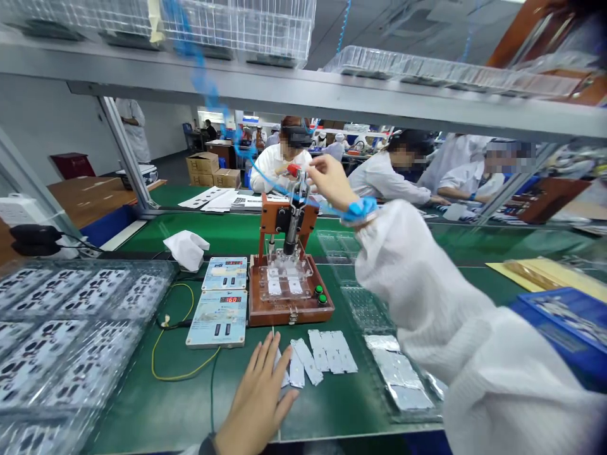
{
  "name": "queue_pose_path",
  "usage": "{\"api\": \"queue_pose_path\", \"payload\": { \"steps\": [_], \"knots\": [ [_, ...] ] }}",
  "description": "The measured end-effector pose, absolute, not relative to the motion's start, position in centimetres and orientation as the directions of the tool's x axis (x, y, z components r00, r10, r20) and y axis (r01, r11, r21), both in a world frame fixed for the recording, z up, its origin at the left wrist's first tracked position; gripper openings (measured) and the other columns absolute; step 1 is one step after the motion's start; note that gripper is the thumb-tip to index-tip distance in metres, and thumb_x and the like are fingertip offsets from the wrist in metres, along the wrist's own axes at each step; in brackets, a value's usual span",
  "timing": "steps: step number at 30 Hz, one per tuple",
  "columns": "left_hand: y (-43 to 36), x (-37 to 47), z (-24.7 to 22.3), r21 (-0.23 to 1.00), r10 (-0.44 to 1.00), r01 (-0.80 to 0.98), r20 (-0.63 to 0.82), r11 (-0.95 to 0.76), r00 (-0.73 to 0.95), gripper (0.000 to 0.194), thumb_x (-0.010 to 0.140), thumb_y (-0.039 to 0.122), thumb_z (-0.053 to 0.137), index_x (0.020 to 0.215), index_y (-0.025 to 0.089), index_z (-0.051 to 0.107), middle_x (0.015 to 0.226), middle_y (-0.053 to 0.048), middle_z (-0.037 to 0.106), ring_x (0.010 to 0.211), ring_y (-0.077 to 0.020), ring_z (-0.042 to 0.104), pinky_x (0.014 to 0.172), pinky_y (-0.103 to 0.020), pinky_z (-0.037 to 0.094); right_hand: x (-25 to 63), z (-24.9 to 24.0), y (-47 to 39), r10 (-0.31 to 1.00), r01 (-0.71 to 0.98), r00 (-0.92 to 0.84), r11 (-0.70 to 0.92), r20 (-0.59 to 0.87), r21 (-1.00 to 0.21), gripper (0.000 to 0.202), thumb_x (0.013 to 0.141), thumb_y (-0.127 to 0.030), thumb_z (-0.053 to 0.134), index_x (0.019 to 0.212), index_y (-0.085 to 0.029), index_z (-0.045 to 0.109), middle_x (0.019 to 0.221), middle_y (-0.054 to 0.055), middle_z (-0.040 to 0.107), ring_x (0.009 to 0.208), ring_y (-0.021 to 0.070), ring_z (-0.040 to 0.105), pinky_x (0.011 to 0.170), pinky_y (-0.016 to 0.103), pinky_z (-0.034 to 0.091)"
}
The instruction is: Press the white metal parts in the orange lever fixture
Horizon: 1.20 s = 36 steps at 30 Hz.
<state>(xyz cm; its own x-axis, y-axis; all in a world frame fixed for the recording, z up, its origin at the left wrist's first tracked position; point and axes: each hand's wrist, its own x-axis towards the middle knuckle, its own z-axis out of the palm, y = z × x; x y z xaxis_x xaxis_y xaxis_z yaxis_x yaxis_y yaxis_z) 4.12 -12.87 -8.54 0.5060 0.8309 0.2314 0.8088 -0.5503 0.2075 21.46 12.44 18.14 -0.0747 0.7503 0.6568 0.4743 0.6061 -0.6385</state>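
Observation:
My left hand (258, 392) lies flat with fingers spread on the green bench, its fingertips over some small white plates (297, 366). More of these thin plates (332, 351) lie in a row just right of it. My right hand (332, 182) is raised beside the toggle clamp (298, 202), fingers bent and apart. The clamp's red handle tip (293, 170) shows uncovered left of the fingers; whether they touch the lever, I cannot tell. Below the clamp, a clear fixture (284, 281) with white pieces sits on the brown press base (291, 309), which has two green buttons.
Two controller boxes (217, 319) with red digits stand left of the press. Clear trays of patterned sheets (61, 341) fill the left side. To the right are a tray with silvery packets (401, 379) and a blue bin (564, 322). A shelf (303, 88) crosses overhead; co-workers sit opposite.

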Motion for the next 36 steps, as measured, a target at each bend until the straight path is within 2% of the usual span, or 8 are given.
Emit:
{"api": "queue_pose_path", "payload": {
  "steps": [2, 5, 7, 11, 18, 22, 27, 36],
  "knots": [
    [-13.0, 4.1, -9.0, 0.223, 0.849, 0.828, 0.267, -0.515, 0.457, 0.054, 0.094, 0.038, 0.046, 0.142, 0.019, 0.033, 0.152, -0.015, 0.024, 0.139, -0.0307, 0.022, 0.105, -0.050, 0.038, 23.0, 13.4, 10.8, 0.732, 0.525, -0.046, 0.597, 0.680, -0.607, 0.019, 0.081, -0.007, 0.036, 0.069, -0.020, 0.044, 0.067, -0.001, 0.053, 0.066, 0.0114, 0.050, 0.074, 0.032, 0.048],
    [-13.1, 4.0, -9.8, 0.252, 0.855, 0.834, 0.326, -0.490, 0.403, 0.054, 0.094, 0.036, 0.045, 0.143, 0.017, 0.030, 0.151, -0.015, 0.027, 0.139, -0.0294, 0.023, 0.105, -0.048, 0.038, 24.5, 6.2, 6.8, 0.744, 0.556, -0.244, 0.633, 0.623, -0.538, 0.019, 0.072, -0.006, 0.039, 0.062, -0.018, 0.048, 0.068, 0.002, 0.058, 0.070, 0.0142, 0.055, 0.078, 0.035, 0.049],
    [-13.0, 4.1, -10.2, 0.262, 0.847, 0.828, 0.354, -0.496, 0.396, 0.056, 0.093, 0.035, 0.047, 0.144, 0.018, 0.028, 0.150, -0.015, 0.029, 0.139, -0.0286, 0.025, 0.105, -0.047, 0.038, 24.8, 2.7, 4.3, 0.701, 0.552, -0.427, 0.703, 0.571, -0.449, 0.021, 0.073, -0.007, 0.041, 0.075, -0.016, 0.061, 0.094, 0.008, 0.065, 0.092, 0.0183, 0.058, 0.089, 0.040, 0.046],
    [-13.0, 4.1, -9.9, 0.275, 0.847, 0.821, 0.350, -0.501, 0.400, 0.055, 0.093, 0.034, 0.048, 0.143, 0.019, 0.031, 0.150, -0.013, 0.030, 0.138, -0.0287, 0.027, 0.105, -0.047, 0.038, 24.6, 0.5, 2.4, 0.531, 0.514, -0.785, 0.846, 0.319, -0.144, 0.030, 0.091, -0.024, 0.041, 0.114, -0.017, 0.060, 0.139, 0.015, 0.043, 0.129, 0.0255, 0.038, 0.104, 0.048, 0.035],
    [-12.6, 4.0, -10.7, 0.285, 0.853, 0.817, 0.321, -0.501, 0.411, 0.055, 0.094, 0.036, 0.046, 0.144, 0.020, 0.030, 0.151, -0.012, 0.029, 0.137, -0.0306, 0.028, 0.105, -0.048, 0.037, 24.1, 2.0, 3.7, 0.525, 0.504, -0.826, 0.851, 0.204, -0.150, 0.045, 0.094, -0.040, 0.039, 0.124, -0.010, 0.052, 0.138, 0.019, 0.043, 0.128, 0.0261, 0.039, 0.105, 0.046, 0.035],
    [-11.1, 4.6, -14.8, 0.224, 0.849, 0.831, 0.293, -0.509, 0.440, 0.070, 0.086, 0.044, 0.057, 0.146, 0.022, 0.029, 0.148, -0.014, 0.033, 0.132, -0.0382, 0.035, 0.099, -0.054, 0.042, 21.9, 2.4, 2.9, 0.552, 0.522, -0.820, 0.829, 0.151, -0.199, 0.042, 0.095, -0.041, 0.035, 0.131, -0.023, 0.050, 0.141, 0.011, 0.044, 0.131, 0.0250, 0.038, 0.108, 0.047, 0.028],
    [-9.1, 4.6, -18.3, 0.174, 0.838, 0.841, 0.313, -0.512, 0.446, 0.077, 0.082, 0.053, 0.059, 0.147, 0.028, 0.026, 0.144, -0.012, 0.040, 0.126, -0.0380, 0.045, 0.094, -0.052, 0.047, 20.3, 2.4, 2.4, 0.657, 0.614, -0.752, 0.729, 0.056, -0.303, 0.040, 0.096, -0.043, 0.033, 0.127, -0.028, 0.053, 0.122, 0.007, 0.062, 0.107, 0.0216, 0.060, 0.092, 0.038, 0.045],
    [-11.8, 3.4, -11.6, 0.226, 0.777, 0.790, 0.463, -0.569, 0.427, 0.059, 0.094, 0.033, 0.042, 0.148, 0.023, 0.019, 0.147, -0.013, 0.036, 0.134, -0.0295, 0.036, 0.102, -0.049, 0.040, 19.7, 2.0, 2.8, 0.606, 0.621, -0.778, 0.781, 0.167, 0.059, 0.045, 0.094, -0.044, 0.039, 0.128, -0.015, 0.049, 0.130, 0.016, 0.052, 0.121, 0.0262, 0.045, 0.104, 0.045, 0.032]
  ]
}}
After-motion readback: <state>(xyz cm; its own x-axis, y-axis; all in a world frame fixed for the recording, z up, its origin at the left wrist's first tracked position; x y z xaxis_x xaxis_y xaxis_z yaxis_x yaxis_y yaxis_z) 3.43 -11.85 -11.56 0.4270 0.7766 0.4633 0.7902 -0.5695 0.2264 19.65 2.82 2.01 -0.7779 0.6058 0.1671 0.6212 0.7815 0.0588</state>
